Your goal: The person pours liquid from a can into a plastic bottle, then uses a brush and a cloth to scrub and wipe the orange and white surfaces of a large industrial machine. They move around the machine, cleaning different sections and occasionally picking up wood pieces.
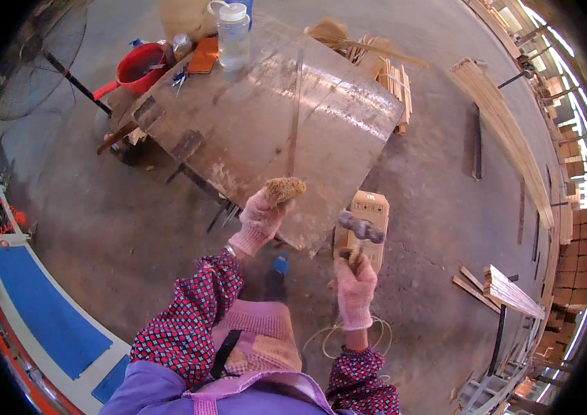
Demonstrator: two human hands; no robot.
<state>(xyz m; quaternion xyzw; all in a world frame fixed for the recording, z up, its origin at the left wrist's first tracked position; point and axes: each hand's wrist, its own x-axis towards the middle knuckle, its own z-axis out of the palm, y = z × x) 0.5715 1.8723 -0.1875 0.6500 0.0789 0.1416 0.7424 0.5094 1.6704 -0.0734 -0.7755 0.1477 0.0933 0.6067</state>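
Both my hands wear pinkish knit gloves. My left hand (263, 220) is closed round a tan, rough-textured lump (285, 189) above the near part of the worn metal tabletop (252, 117). What the lump is made of cannot be made out. In my right hand (357, 285) is a hammer (361, 227), gripped by its handle, with the grey head pointing up and away from me. It hangs over a cardboard box (374, 205) on the floor, just past the table's near right corner.
A red plastic scoop (140, 69), an orange-brown piece (203, 55) and a clear water bottle (234, 38) stand on the table's far left. A fan (41, 59) is beyond. Wood strips (508, 131) lie on the right. A blue-topped machine (48, 308) runs along my left.
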